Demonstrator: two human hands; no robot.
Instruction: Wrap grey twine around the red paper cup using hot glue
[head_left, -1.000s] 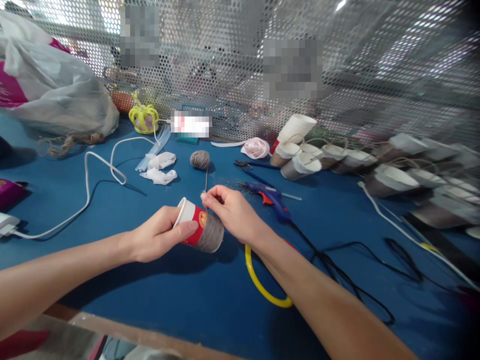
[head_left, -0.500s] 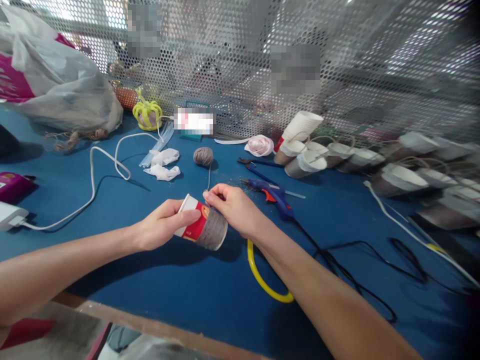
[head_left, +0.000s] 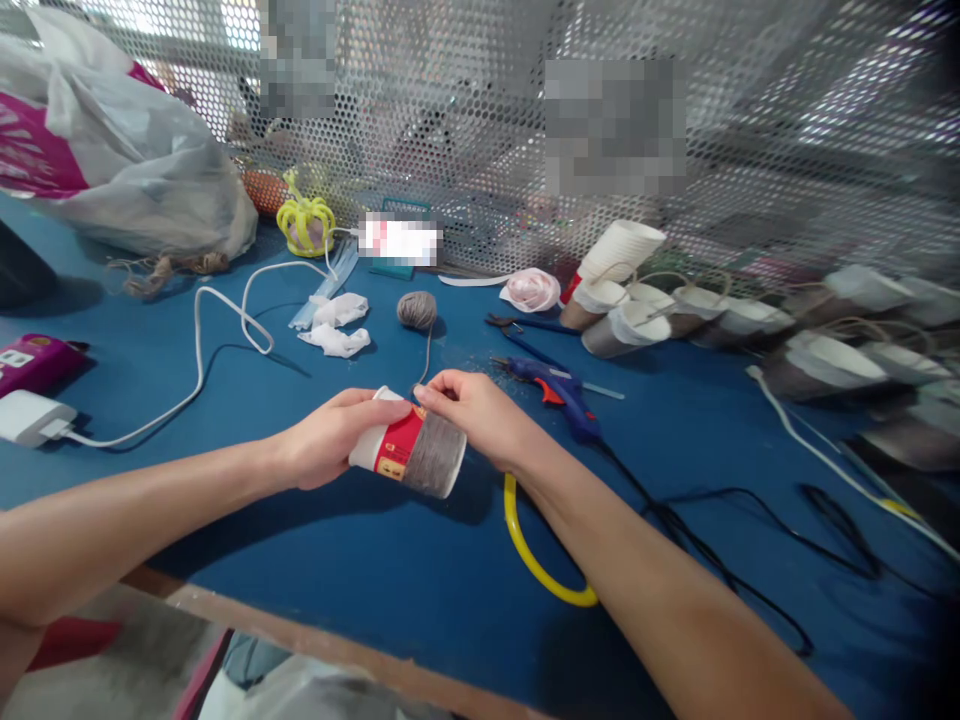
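Observation:
A paper cup (head_left: 404,440), white and red with grey yarn (head_left: 436,455) wound around its lower half, lies tilted in the air above the table. My left hand (head_left: 330,440) is closed around its rim end, thumb along the top. Pinched between the thumb and fingers of my right hand (head_left: 472,410), close against the cup, is the yarn strand (head_left: 427,360). That strand runs back to a small grey yarn ball (head_left: 416,310) on the blue table.
Right of my hands lie a blue glue gun (head_left: 551,385), pliers (head_left: 525,325) and a yellow ring (head_left: 532,560). Several wrapped cups (head_left: 630,328) stand at the right. White scraps (head_left: 337,340), a cable (head_left: 199,350) and a plastic bag (head_left: 150,180) are at the left.
The cup has rolled in my left hand, so more of its printed side shows and it lies flatter. My right hand still pinches the strand. The whole view has shifted slightly.

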